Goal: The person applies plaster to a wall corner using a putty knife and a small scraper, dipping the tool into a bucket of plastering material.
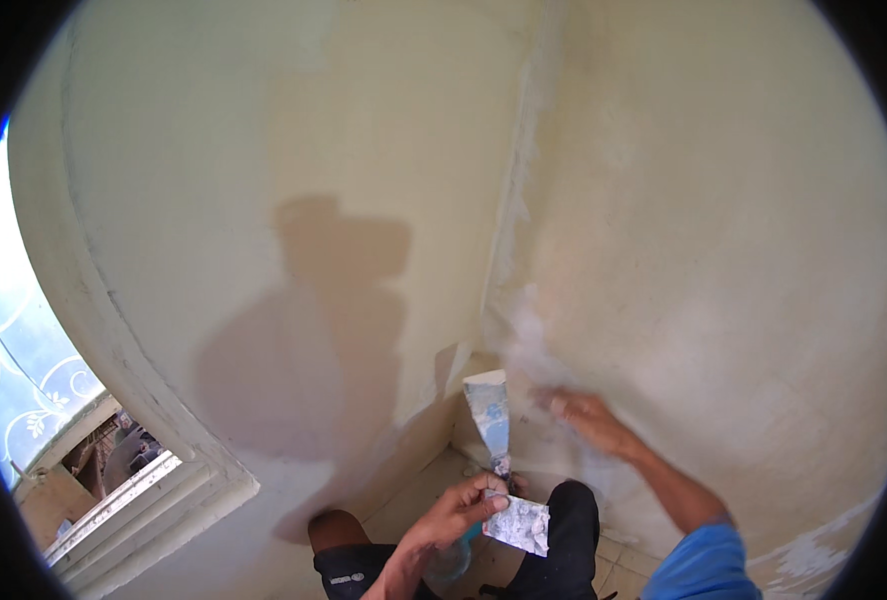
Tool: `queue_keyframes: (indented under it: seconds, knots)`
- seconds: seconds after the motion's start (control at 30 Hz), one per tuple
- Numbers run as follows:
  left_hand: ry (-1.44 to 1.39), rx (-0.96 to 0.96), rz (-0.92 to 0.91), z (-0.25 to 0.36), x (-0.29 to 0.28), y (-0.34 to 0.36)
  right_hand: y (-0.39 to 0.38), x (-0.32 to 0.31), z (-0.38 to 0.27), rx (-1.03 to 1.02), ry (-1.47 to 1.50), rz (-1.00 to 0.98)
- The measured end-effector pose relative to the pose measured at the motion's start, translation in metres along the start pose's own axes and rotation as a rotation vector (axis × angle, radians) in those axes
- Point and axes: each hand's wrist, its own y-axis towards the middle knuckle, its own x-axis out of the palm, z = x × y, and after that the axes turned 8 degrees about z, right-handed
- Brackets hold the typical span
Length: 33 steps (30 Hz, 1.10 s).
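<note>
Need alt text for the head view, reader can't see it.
The left hand holds a scraper, blade up, and a smeared flat piece; the blurred right hand is raised near the right wall. White streaks line its corner with the left wall; a framed opening shows at far left.

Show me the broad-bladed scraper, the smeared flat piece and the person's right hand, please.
Scraper (492, 422): head view, on the middle of its tapering blade.
Flat piece (520, 524): head view, on its smeared face.
Right hand (586, 418): head view, on the back of the hand.
</note>
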Motion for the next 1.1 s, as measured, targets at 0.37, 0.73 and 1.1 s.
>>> queue_keyframes:
  seconds: [0.37, 0.73, 1.1]
  knots:
    - [-0.017, -0.027, -0.051, 0.000, 0.012, 0.007, -0.041, 0.061, 0.001, 0.278, 0.942, 0.094]
    - [-0.316, 0.169, 0.393, 0.065, 0.023, 0.027, -0.060, -0.001, -0.040, -0.335, -0.072, 0.163]
    - [0.053, 0.355, 0.590, 0.103, 0.041, 0.017, -0.083, -0.070, -0.079, -0.296, -0.601, 0.386]
